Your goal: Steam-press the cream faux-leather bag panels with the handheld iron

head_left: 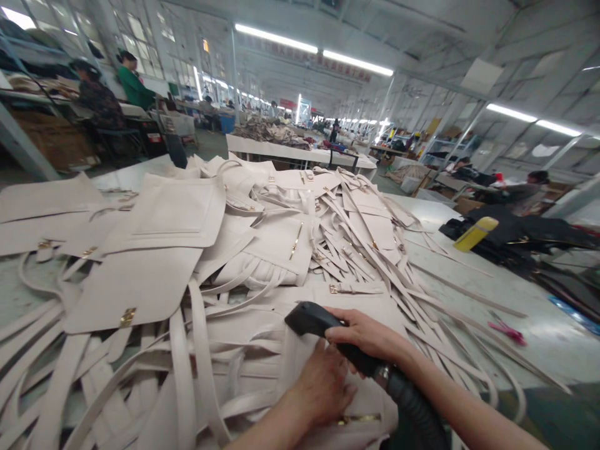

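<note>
My right hand is wrapped around a black hand-held tool with a ribbed hose running from its rear end. The tool's blunt head points left, just above a beige leather-like bag piece. Below the tool, my left hand rests on that piece with its fingers curled. Its fingertips are partly hidden, so what they pinch does not show. Beside the left wrist, a gold zip crosses the beige material. A strap with a gold buckle lies just beyond the tool.
Beige bag parts and long straps cover much of the table. Pink-handled scissors lie at right, near a yellow object on dark material. Several people sit at benches farther back, one in green.
</note>
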Demonstrator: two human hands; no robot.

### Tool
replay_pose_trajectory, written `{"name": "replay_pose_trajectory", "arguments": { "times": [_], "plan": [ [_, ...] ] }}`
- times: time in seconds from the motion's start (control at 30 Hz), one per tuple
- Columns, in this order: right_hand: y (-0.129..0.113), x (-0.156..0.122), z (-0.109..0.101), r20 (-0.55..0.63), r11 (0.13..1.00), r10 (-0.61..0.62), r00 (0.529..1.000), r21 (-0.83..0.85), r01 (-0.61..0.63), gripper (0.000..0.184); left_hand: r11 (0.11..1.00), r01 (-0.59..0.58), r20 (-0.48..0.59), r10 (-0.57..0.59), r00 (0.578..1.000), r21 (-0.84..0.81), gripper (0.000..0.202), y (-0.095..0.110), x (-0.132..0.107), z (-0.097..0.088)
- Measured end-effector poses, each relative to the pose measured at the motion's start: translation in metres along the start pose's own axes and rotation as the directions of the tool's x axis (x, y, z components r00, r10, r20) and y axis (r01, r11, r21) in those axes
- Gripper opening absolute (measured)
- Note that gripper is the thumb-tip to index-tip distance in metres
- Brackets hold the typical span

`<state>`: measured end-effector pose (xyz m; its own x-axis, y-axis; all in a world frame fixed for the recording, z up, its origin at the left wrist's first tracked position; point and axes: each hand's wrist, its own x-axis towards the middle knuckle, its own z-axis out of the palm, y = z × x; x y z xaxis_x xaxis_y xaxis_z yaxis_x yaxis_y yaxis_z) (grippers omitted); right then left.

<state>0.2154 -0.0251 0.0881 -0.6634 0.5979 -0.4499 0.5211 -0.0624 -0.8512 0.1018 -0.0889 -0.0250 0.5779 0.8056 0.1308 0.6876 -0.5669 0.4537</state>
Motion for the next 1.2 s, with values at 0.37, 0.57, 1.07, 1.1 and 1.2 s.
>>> {"name": "replay_pose_trajectory", "arguments": {
  "times": [0.37,0.57,1.07,1.1,1.2],
  "plan": [
    [-0.068,0.093,-0.012,0.089,0.964,0.056,0.994,-0.263,-0.031,0.023,0.997,0.025,0.030,-0.027,0.999,0.070,0.054,0.000,0.000,-0.003],
    [-0.066,0.059,-0.025,0.098,0.972,0.052,0.994,-0.232,-0.028,0.027,0.998,0.010,0.020,-0.011,1.000,0.061,0.057,-0.002,-0.001,0.000],
    [-0.047,0.021,-0.029,-0.170,0.944,-0.088,0.981,-0.328,0.027,0.035,0.988,0.051,-0.012,-0.049,0.999,0.143,0.051,-0.007,0.035,0.008],
    [-0.039,0.006,-0.033,-0.194,0.957,-0.069,0.978,-0.289,0.011,0.036,0.989,0.057,-0.018,-0.055,0.998,0.137,0.051,-0.009,0.042,0.008],
    [-0.010,-0.040,-0.035,-0.350,0.993,0.020,0.937,-0.105,-0.061,0.049,0.994,0.068,-0.023,-0.066,0.998,0.088,0.050,-0.018,0.065,0.004]
  ]
}}
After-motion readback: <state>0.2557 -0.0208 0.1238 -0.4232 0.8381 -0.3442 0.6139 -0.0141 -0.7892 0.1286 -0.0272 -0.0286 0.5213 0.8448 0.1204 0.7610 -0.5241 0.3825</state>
